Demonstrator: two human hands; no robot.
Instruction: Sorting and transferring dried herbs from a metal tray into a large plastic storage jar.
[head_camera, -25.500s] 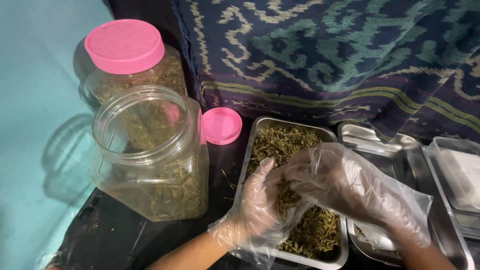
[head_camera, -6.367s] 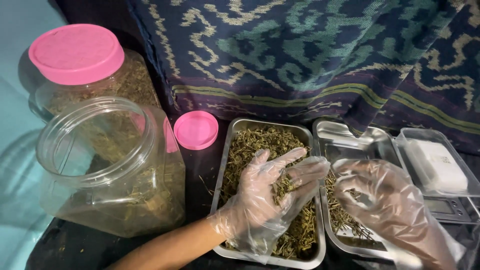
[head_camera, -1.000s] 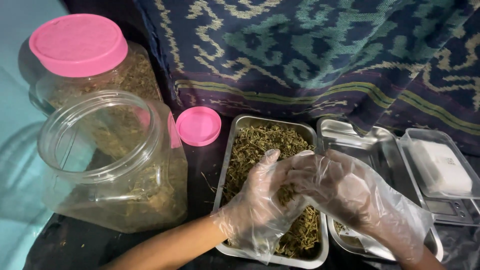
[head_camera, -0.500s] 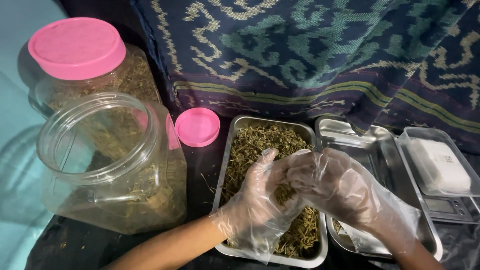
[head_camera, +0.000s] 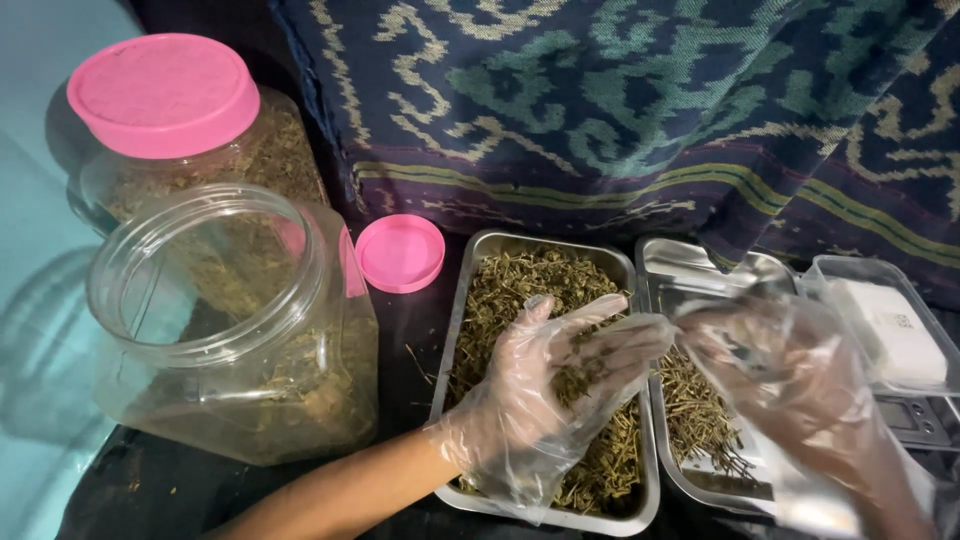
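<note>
Both hands wear loose clear plastic gloves. My left hand (head_camera: 545, 385) lies palm up over a steel tray (head_camera: 455, 330) full of dried green herb (head_camera: 520, 285), with a small heap of herb resting in its palm and fingers apart. My right hand (head_camera: 790, 375) hovers, blurred, over a second steel tray (head_camera: 665, 270) to the right, which has a thin layer of dried stems (head_camera: 695, 410). Whether the right fingers pinch any herb is unclear.
An open clear plastic jar (head_camera: 225, 330), partly filled with herb, stands at left; its pink lid (head_camera: 400, 252) lies behind the tray. A closed pink-lidded jar (head_camera: 165, 120) stands behind. A patterned dark cloth (head_camera: 620, 110) hangs at the back. A clear box holding a white block (head_camera: 885, 325) sits far right.
My right hand has moved right, away from the left hand, to over the second tray. My left hand has turned palm up with herb in it.
</note>
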